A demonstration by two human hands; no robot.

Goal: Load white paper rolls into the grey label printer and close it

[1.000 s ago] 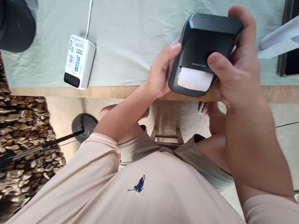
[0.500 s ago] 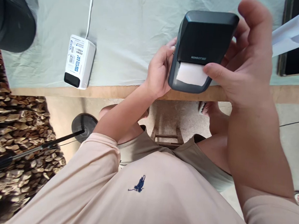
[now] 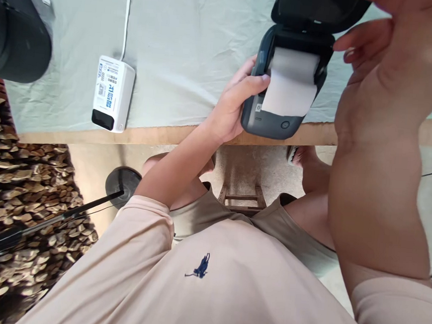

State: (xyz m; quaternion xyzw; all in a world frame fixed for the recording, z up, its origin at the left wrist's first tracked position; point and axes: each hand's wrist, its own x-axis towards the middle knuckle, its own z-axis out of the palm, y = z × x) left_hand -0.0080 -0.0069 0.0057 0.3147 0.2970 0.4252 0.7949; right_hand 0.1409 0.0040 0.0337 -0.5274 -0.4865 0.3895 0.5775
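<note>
A dark label printer (image 3: 274, 125) is tilted over the table's near edge, its black lid (image 3: 318, 8) swung up at the far side. White paper (image 3: 290, 95) runs out of the inner compartment and lies over the front. My left hand (image 3: 235, 101) grips the printer's left side, thumb on the inner rim beside the paper. At the upper right, my right hand (image 3: 382, 50) is by the raised lid, one finger close to the printer's right corner. The frame's top edge cuts off part of this hand, and its hold on the lid cannot be made out.
A white power bank (image 3: 112, 94) with a short cable lies on the cloth-covered table (image 3: 173, 44) at the left. A black rounded object (image 3: 16, 36) stands at the far left. Below are a round black stand base (image 3: 122, 187) and stacked firewood (image 3: 31, 182).
The printer's lid has swung open, exposing the compartment and more of the paper. My right hand has moved up and right from the paper, and my left thumb now lies on the rim.
</note>
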